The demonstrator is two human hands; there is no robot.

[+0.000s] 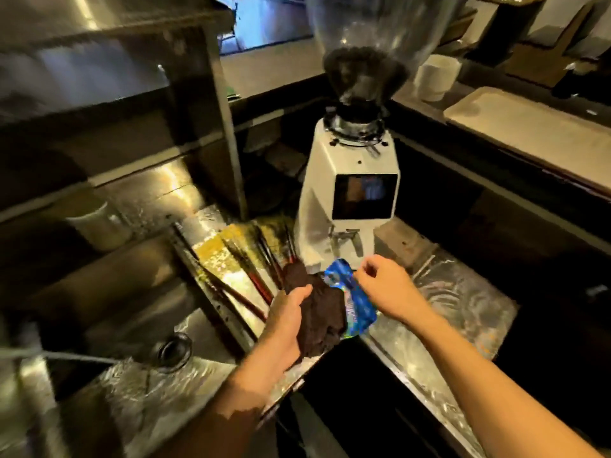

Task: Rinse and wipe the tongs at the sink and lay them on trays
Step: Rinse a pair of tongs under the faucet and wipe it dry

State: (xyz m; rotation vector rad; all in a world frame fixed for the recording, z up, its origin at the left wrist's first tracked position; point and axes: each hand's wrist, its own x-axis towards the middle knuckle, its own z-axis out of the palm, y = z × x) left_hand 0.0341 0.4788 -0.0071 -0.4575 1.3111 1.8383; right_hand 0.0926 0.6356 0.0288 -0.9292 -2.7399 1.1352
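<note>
Left hand [291, 320] grips a dark cloth [317, 312], fingers curled round it. Right hand [385, 284] pinches a blue packet [352, 304] at the cloth's 3 o'clock. Tongs [254, 279] lie on the counter [456, 299] at the cloth's 10 o'clock, beside the sink [132, 325] (blurred; count unclear). Judgement: set the packet aside, then wipe each tong along its full length. Tray [529, 127] at 2 o'clock, cut off.
</note>
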